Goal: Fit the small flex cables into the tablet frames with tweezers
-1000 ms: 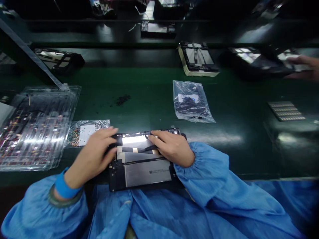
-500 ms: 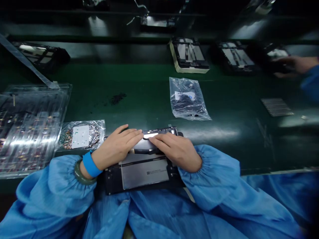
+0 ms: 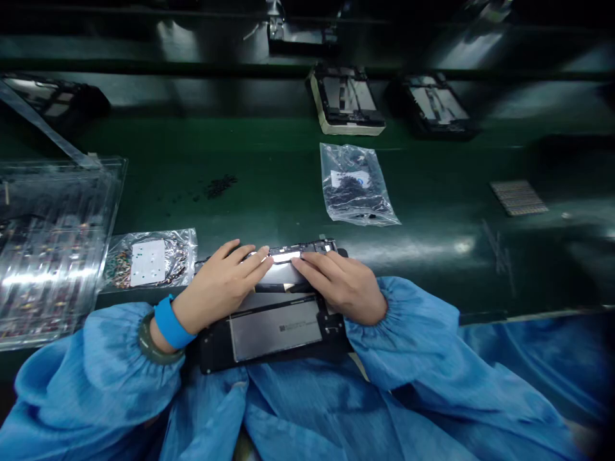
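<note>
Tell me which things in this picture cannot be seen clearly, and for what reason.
- Head view: the far edge of the opened device is covered by the left hand and right hand.
- Head view: the label on the clear bag is too small to read.
- Head view: the plastic trays are cut off by the left edge; glare hides their contents.
</note>
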Demonstrator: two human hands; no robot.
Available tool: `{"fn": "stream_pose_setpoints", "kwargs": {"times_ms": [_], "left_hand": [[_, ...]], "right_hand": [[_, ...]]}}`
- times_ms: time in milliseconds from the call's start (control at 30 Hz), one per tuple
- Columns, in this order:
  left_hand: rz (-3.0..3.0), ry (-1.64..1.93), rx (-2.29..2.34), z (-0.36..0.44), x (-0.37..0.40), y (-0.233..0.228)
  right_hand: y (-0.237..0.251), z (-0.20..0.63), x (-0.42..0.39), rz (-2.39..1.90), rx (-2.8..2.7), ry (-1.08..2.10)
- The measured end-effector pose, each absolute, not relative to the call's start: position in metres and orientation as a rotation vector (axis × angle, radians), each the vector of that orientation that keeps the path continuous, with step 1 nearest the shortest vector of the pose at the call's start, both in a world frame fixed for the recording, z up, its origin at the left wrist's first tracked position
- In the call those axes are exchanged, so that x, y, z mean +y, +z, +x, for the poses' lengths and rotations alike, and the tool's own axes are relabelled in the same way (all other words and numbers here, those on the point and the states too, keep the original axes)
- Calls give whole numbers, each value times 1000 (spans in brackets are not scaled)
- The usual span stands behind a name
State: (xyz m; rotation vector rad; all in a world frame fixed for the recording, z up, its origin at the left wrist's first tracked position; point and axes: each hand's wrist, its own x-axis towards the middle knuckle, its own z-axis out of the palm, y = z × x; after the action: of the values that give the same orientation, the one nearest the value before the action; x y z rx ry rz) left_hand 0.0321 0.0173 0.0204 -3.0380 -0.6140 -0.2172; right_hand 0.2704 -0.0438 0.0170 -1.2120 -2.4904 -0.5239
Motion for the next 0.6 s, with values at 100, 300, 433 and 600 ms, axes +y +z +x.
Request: {"fn": "stream_pose_setpoints", "kwargs": {"times_ms": [100,300,433,600], "left_hand": [[-3022,-214,-615,32,17,21],[-2987,-241,-616,33,15,21],[-2977,-232,-622,35,14,20],[-3149,-412,-794,35,18,17]], "right_hand": [[16,272,-44,-1225,-2503,-513],[15,270,-43,-1218,-2511,-503],[19,267,-43,-1248,-2547,-536],[28,276,-56,-1430,-2461,-440]]}}
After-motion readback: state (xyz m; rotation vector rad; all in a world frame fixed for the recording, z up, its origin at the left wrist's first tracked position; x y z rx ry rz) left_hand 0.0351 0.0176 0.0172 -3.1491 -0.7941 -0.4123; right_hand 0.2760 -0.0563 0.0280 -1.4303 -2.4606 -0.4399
